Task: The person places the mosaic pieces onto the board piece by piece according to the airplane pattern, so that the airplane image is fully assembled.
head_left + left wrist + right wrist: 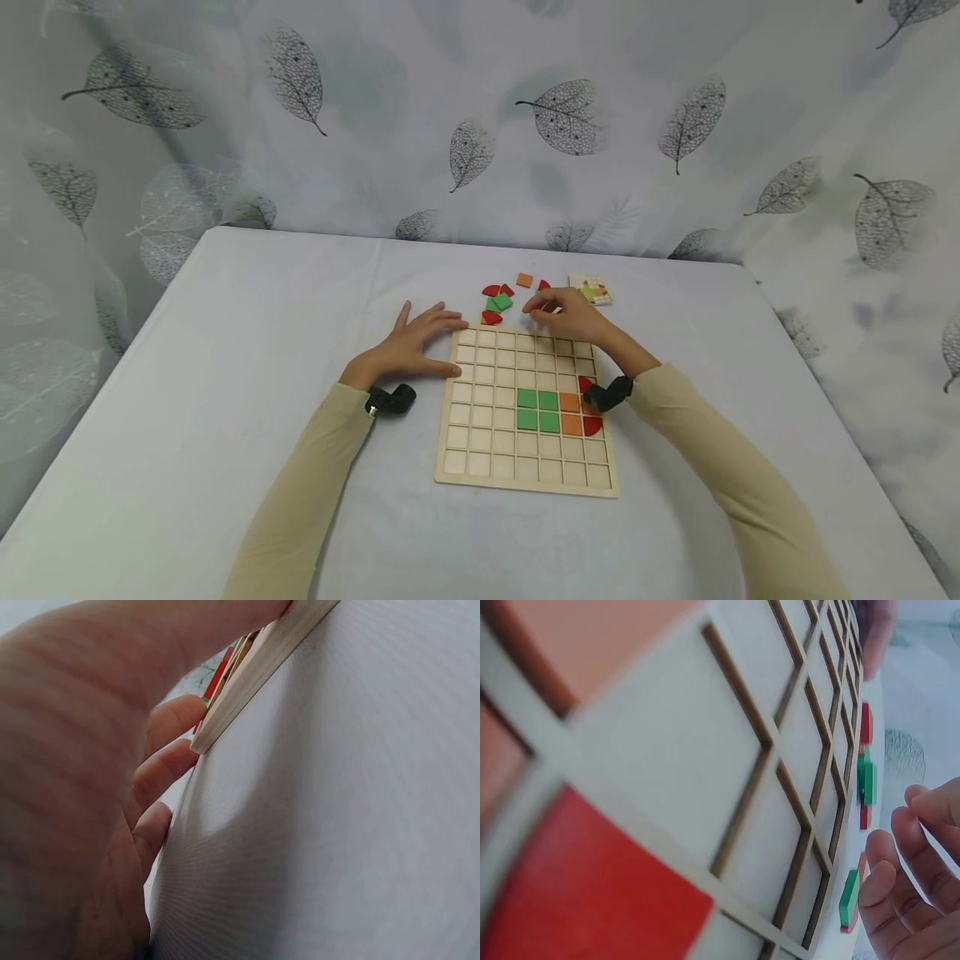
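A pale wooden grid board [482, 437] lies on the table. It carries green squares [527, 398], orange squares [570, 402] and rounded red pieces [592, 427] at its right side. My left hand [408, 346] is spread at the board's upper left, thumb at the left edge and fingertips round the corner. Over the board's far edge reaches my right hand [566, 315], fingers bent and nothing visible between them. In the right wrist view, its fingers hover loosely beside a green piece [849, 898].
Loose red pieces [491, 291], green pieces [502, 302] and an orange square [524, 280] lie beyond the board. A patterned card [592, 288] sits behind my right hand. White cloth [262, 333] covers the table, with a leaf-print curtain [375, 125] behind it.
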`<state>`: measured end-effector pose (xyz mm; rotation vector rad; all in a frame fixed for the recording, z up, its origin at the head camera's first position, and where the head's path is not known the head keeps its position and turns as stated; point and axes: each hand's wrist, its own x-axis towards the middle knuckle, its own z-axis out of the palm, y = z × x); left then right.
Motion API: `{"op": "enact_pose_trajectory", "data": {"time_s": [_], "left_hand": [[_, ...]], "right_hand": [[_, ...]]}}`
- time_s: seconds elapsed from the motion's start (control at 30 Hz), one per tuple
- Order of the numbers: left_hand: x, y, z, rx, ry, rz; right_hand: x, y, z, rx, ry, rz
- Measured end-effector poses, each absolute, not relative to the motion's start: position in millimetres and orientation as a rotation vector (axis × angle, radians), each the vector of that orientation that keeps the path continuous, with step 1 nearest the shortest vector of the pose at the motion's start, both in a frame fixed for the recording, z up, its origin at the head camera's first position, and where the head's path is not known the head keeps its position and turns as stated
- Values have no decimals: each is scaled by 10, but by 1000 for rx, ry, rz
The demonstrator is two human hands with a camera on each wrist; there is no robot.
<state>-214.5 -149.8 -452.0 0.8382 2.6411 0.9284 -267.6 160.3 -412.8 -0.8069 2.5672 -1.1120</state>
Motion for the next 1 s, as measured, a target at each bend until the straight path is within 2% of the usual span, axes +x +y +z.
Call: {"op": "enact_pose_trajectory", "data": {"time_s": [1.0], "left_hand": [[-2167, -1505, -4535, 838, 2635, 912]], "right_hand": [[-3120, 1568, -4212, -434, 2698, -1208]]}}
